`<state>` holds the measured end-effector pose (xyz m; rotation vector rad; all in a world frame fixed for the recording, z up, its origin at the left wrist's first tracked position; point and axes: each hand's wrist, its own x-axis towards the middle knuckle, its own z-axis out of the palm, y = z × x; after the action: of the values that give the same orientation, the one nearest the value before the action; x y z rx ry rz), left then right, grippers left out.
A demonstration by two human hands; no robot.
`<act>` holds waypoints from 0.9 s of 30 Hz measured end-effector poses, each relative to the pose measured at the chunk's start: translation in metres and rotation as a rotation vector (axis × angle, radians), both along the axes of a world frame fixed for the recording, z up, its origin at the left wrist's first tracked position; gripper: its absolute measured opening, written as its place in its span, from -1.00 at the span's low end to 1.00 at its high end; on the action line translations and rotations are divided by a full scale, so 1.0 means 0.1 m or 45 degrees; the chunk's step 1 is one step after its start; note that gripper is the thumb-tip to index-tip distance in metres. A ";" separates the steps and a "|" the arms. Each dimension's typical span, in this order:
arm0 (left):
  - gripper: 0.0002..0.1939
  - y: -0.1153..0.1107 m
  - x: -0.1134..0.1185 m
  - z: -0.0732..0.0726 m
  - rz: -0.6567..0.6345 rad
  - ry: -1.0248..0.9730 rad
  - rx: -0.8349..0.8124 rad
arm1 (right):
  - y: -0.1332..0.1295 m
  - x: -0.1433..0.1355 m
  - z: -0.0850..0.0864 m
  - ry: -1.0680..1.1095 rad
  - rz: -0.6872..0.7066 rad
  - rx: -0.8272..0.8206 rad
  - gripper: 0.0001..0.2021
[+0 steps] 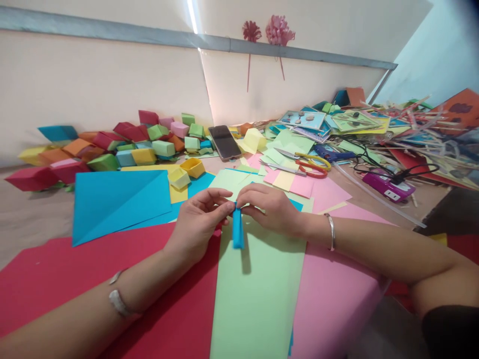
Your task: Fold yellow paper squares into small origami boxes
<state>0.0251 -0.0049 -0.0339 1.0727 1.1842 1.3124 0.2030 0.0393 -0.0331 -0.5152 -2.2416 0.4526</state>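
A narrow folded strip of blue paper (237, 229) hangs between my hands, its lower end toward me. My left hand (204, 217) pinches its upper end from the left, with thumb and fingertips closed. From the right, my right hand (267, 207) pinches the same end; some of its fingertips are hidden. Beneath the strip lies a sheet of light green paper (260, 299), on which the strip casts a shadow. Red paper (160, 299) spreads under my left forearm, and pink paper (333, 294) lies under my right.
Folded paper boxes (142, 157) in many colours are heaped at the back left, near a large blue sheet (121, 202). A phone (224, 142) rests behind my hands. Scissors (310, 167), a glue gun (333, 153) and a purple power strip (389, 184) lie at the right.
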 end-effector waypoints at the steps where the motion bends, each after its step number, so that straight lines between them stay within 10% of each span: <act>1: -0.60 0.00 0.00 -0.02 0.003 -0.015 -0.013 | 0.00 0.00 0.00 0.014 -0.006 -0.019 -0.84; 17: -0.73 -0.01 0.02 0.00 0.058 0.037 -0.058 | -0.05 -0.08 0.00 0.354 -0.118 -0.924 -0.96; 27: -0.73 -0.05 0.04 0.04 0.011 0.079 0.066 | -0.06 -0.09 0.02 0.410 -0.135 -1.056 -0.90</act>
<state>0.0294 -0.0101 -0.0299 1.1538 1.2079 1.3310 0.1935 0.0336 -0.0306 -0.8934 -1.6383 1.3197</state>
